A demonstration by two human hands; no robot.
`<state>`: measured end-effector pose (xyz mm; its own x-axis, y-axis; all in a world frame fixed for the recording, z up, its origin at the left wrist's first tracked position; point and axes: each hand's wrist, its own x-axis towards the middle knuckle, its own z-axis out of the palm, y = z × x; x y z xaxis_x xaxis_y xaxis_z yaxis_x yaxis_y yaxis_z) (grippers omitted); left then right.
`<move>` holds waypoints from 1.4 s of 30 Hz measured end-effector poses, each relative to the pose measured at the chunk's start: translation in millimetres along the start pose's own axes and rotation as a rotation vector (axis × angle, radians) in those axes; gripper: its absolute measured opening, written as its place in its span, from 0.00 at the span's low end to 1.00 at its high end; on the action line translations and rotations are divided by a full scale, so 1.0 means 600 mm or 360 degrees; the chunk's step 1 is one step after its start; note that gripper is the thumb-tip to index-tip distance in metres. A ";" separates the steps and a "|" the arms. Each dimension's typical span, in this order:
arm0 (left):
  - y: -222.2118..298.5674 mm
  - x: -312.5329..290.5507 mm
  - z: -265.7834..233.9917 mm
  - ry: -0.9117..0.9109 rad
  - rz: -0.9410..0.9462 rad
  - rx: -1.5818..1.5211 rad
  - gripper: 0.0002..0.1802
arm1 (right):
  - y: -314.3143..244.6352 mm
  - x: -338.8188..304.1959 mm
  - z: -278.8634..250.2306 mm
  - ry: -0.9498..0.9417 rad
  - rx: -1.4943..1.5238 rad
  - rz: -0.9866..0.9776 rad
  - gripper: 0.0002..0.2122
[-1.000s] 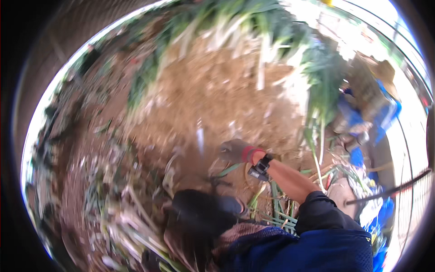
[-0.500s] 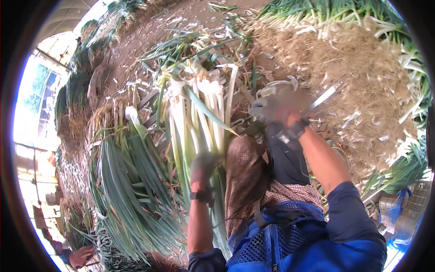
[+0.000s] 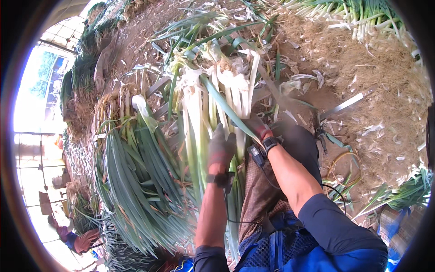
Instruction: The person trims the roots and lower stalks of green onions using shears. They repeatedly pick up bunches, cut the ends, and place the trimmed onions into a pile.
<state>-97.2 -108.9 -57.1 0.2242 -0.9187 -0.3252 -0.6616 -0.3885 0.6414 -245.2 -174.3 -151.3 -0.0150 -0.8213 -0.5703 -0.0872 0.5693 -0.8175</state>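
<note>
A bundle of long green onions (image 3: 194,104), with white stalks and green leaves, lies in front of me, root ends away. My left hand (image 3: 222,149), in a dark glove with red at the wrist, rests on these stalks, its fingers stretched out. My right hand (image 3: 258,129), gloved alike, reaches in from the right against the same bundle. A loose green leaf (image 3: 222,102) slants across the stalks to this hand. The right fingers are partly hidden and blurred, so their grip is unclear. To the left lies another pile of green onions (image 3: 136,177) with dark green leaves.
Right of my leg, a flat shiny metal strip (image 3: 348,104) juts out above the ground. Beyond it spreads a heap of pale, trimmed roots (image 3: 376,77). More green onions (image 3: 362,18) lie at the far right. Peeled skins and leaf scraps (image 3: 199,27) litter the soil ahead.
My right hand has come left, from beside the metal strip to the onion bundle. My left hand has shifted slightly up the stalks. The whole view has also swung a little.
</note>
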 end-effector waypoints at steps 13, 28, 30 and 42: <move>-0.011 0.056 -0.014 -0.0528 -0.0069 -0.1353 0.44 | -0.030 -0.032 -0.009 -0.0611 0.0345 -0.0570 0.16; -0.029 -0.100 -0.062 -0.0457 -0.0058 -0.1091 0.38 | -0.093 -0.152 -0.049 -0.0506 0.0978 -0.0205 0.08; -0.045 -0.123 -0.044 -0.0425 -0.0041 -0.1340 0.39 | -0.087 -0.132 -0.048 -0.0557 0.0996 -0.0237 0.09; 0.055 -0.183 -0.094 -0.0383 -0.0057 -0.0808 0.41 | -0.141 -0.199 -0.022 -0.0911 0.1036 -0.0223 0.23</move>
<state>-103.2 -24.7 39.0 0.0314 -0.8852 -0.4641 -0.2160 -0.4594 0.8616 -249.2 -125.1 -13.0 0.4704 -0.8398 -0.2709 0.5374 0.5161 -0.6669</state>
